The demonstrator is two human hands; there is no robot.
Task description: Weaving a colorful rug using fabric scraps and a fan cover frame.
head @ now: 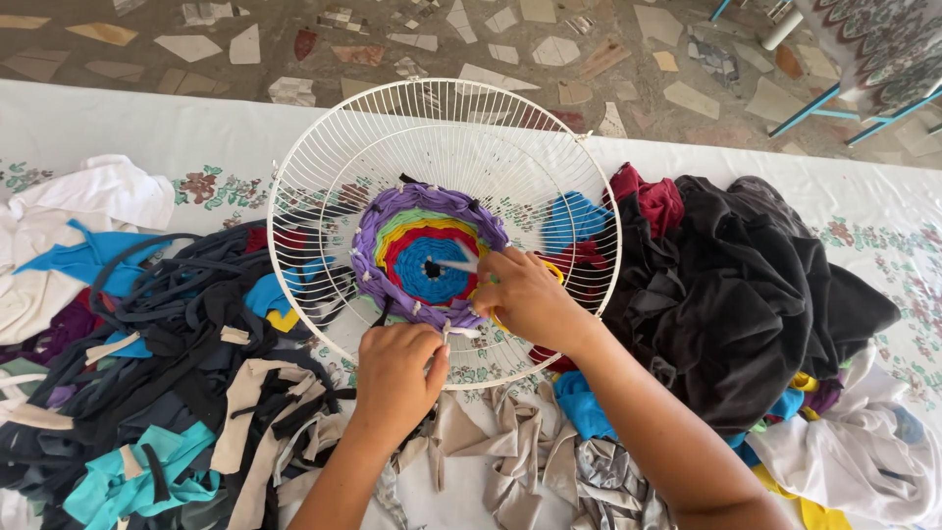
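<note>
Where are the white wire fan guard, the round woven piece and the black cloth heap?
white wire fan guard [324,147], head view, upper left rim.
round woven piece [402,211], head view, purple outer ring.
black cloth heap [746,294], head view, middle of the pile.

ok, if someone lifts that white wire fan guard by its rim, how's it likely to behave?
The fan guard is thin open wire, so probably light and fairly stiff. The woven fabric disc tied at its centre should come along. Loose fabric strips lying against its rim may drag.
</note>
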